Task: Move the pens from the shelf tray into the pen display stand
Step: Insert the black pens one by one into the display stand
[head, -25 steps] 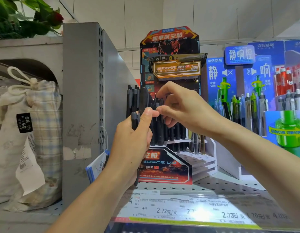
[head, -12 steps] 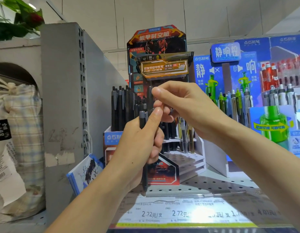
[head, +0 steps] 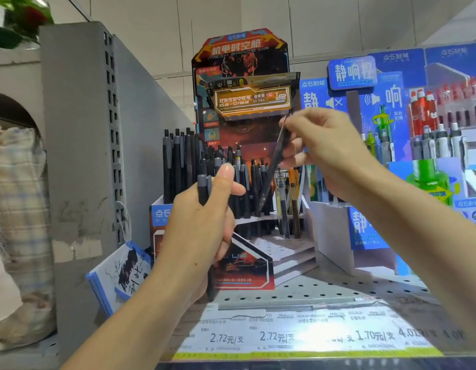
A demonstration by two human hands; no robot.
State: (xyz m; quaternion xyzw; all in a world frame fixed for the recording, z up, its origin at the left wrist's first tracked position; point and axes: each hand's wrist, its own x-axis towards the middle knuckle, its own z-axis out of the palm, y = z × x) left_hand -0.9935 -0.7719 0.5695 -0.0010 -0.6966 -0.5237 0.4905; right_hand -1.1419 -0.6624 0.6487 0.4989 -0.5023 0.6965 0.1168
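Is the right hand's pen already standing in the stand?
No. The right hand pinches a dark pen tilted in the air, its tip only reaching down among the pens in the stand.

Two hands in view: left hand (head: 202, 222), right hand (head: 325, 153). One dark pen (head: 274, 166) pinched in the right; two grey-capped pens (head: 204, 188) in the left. One tiered pen display stand (head: 290, 252), dozens of dark pens standing in it, not countable. Three price labels (head: 277, 336) readable.
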